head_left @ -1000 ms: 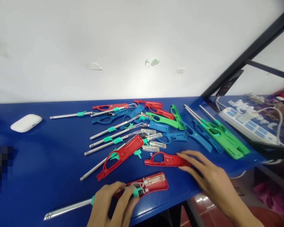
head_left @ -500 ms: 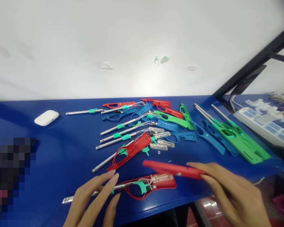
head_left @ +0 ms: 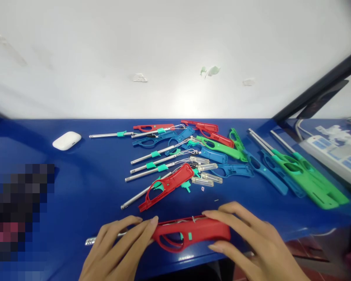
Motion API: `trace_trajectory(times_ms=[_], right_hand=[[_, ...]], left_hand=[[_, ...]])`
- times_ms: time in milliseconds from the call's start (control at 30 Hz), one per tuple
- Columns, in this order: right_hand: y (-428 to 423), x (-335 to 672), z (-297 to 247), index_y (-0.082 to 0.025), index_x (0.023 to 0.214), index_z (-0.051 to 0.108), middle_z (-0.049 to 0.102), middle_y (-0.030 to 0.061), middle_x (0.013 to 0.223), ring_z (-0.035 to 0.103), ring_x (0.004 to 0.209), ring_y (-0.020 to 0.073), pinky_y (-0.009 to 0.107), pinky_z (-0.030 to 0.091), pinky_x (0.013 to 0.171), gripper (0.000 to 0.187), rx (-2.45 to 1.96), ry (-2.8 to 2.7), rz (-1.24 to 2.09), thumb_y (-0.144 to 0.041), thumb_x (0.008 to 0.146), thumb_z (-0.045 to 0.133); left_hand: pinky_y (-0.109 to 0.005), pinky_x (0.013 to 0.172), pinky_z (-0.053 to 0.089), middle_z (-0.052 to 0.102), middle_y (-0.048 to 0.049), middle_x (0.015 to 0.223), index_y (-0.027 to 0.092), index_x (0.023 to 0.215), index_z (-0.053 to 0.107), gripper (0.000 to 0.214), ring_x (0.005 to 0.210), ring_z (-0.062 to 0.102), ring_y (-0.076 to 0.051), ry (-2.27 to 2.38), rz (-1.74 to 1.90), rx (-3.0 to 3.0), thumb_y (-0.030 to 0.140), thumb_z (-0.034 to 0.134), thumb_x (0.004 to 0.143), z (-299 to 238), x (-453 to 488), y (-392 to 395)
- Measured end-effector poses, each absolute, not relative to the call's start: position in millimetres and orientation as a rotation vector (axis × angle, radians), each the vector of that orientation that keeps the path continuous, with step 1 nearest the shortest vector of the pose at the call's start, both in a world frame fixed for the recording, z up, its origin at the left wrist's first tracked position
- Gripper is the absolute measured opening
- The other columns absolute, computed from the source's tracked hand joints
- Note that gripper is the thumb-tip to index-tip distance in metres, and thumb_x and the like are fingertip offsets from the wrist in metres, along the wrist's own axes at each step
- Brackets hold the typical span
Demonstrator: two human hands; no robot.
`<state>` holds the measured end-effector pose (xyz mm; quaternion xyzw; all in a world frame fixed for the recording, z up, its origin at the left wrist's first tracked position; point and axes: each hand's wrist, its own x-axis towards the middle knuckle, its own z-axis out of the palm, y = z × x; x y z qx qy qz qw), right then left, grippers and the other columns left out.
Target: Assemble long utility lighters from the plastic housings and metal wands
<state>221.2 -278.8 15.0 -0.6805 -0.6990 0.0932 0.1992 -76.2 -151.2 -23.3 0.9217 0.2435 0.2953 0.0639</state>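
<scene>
A red lighter body point(head_left: 190, 233) lies near the front edge of the blue table point(head_left: 76, 183), its cover half lying over the lower half, with a metal tube sticking out to the left. My left hand point(head_left: 119, 249) lies on the tube with its fingertips against the body's left end. My right hand point(head_left: 245, 242) clasps the body's right end, thumb below and fingers above. Just behind lies another red half shell point(head_left: 168, 187) with a teal trigger.
Behind it lies a heap of red, blue and green lighter shells point(head_left: 210, 146), metal tubes point(head_left: 155, 154) and clear fuel cells point(head_left: 206, 177). Assembled green and blue lighters point(head_left: 295, 171) lie to the right, beside a white power strip point(head_left: 330, 156). A white earbud case point(head_left: 66, 140) sits far left.
My right hand brought the red cover half from the table onto the open red half by the front edge. My left hand slid off the body onto the tube. The view panned left.
</scene>
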Motion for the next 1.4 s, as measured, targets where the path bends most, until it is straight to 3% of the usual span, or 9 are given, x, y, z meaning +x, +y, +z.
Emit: trace_trajectory(times_ms=[133, 300, 533, 633, 833, 1000, 1133, 1300, 1400], right_hand=[[-286, 229, 6, -0.040, 0.145, 0.062, 0.076, 0.0015, 0.130, 0.079, 0.111, 0.0223, 0.028, 0.069, 0.073, 0.039, -1.937, -2.148, 0.099, -0.041, 0.114, 0.039], [-287, 229, -2, -0.036, 0.146, 0.062, 0.071, 0.0043, 0.139, 0.079, 0.109, 0.0203, 0.027, 0.069, 0.074, 0.044, -1.964, -2.243, 0.132, -0.041, 0.115, 0.030], [-285, 228, -7, -0.030, 0.147, 0.062, 0.072, 0.0083, 0.130, 0.082, 0.082, 0.0166, 0.026, 0.065, 0.055, 0.049, -1.969, -2.236, 0.066, -0.045, 0.116, 0.027], [-284, 227, -7, -0.027, 0.148, 0.061, 0.075, 0.0083, 0.124, 0.080, 0.072, 0.0143, 0.026, 0.064, 0.052, 0.050, -1.957, -2.230, 0.043, -0.045, 0.116, 0.028], [-282, 228, -2, -0.033, 0.127, 0.075, 0.077, 0.0023, 0.129, 0.079, 0.110, 0.0207, 0.024, 0.066, 0.059, 0.058, -1.880, -2.291, -0.057, -0.032, 0.117, 0.018], [-280, 228, 1, -0.030, 0.137, 0.071, 0.078, 0.0062, 0.125, 0.083, 0.095, 0.0169, 0.021, 0.066, 0.057, 0.052, -1.926, -2.228, 0.000, -0.039, 0.117, 0.023], [-277, 227, 1, -0.030, 0.134, 0.073, 0.080, 0.0061, 0.121, 0.083, 0.087, 0.0158, 0.022, 0.067, 0.058, 0.056, -1.914, -2.196, -0.007, -0.040, 0.117, 0.020], [-278, 227, -1, -0.036, 0.131, 0.074, 0.077, 0.0016, 0.130, 0.082, 0.101, 0.0168, 0.022, 0.068, 0.066, 0.054, -1.915, -2.167, 0.026, -0.038, 0.117, 0.022], [-281, 227, -3, -0.038, 0.137, 0.070, 0.076, 0.0015, 0.130, 0.082, 0.094, 0.0152, 0.023, 0.068, 0.067, 0.046, -1.972, -2.113, 0.097, -0.039, 0.116, 0.029]], left_hand=[[-0.030, 0.083, 0.063, 0.081, -0.0007, 0.110, 0.031, 0.129, 0.073, 0.040, 0.100, 0.073, -0.020, 0.744, 0.850, 2.796, 0.014, 0.044, 0.108, -23, -67, -149], [-0.030, 0.086, 0.059, 0.077, -0.0027, 0.110, 0.025, 0.128, 0.073, 0.042, 0.102, 0.065, -0.021, 0.796, 0.738, 2.809, 0.005, 0.049, 0.100, -23, -61, -152], [-0.034, 0.088, 0.054, 0.075, -0.0040, 0.109, 0.021, 0.133, 0.070, 0.060, 0.101, 0.059, -0.022, 0.787, 0.655, 2.833, -0.007, 0.044, 0.087, -23, -61, -156], [-0.034, 0.089, 0.054, 0.077, -0.0030, 0.111, 0.020, 0.133, 0.070, 0.058, 0.100, 0.060, -0.022, 0.734, 0.592, 2.906, -0.008, 0.042, 0.091, -23, -62, -154], [-0.036, 0.087, 0.057, 0.078, -0.0023, 0.112, 0.028, 0.126, 0.073, 0.045, 0.100, 0.065, -0.022, 0.720, 0.696, 2.867, 0.004, 0.044, 0.101, -24, -65, -151], [-0.033, 0.087, 0.056, 0.079, -0.0006, 0.109, 0.025, 0.121, 0.075, 0.049, 0.098, 0.064, -0.021, 0.687, 0.696, 2.910, -0.002, 0.040, 0.099, -23, -61, -152], [-0.031, 0.090, 0.053, 0.080, 0.0014, 0.108, 0.023, 0.121, 0.075, 0.053, 0.101, 0.061, -0.021, 0.652, 0.655, 2.925, -0.007, 0.039, 0.096, -19, -60, -151], [-0.030, 0.092, 0.051, 0.079, 0.0000, 0.106, 0.020, 0.123, 0.075, 0.052, 0.102, 0.058, -0.021, 0.686, 0.663, 2.893, -0.007, 0.039, 0.096, -20, -61, -149], [-0.030, 0.092, 0.050, 0.078, -0.0004, 0.107, 0.021, 0.125, 0.074, 0.054, 0.103, 0.057, -0.021, 0.717, 0.692, 2.836, -0.007, 0.040, 0.095, -29, -61, -154]])
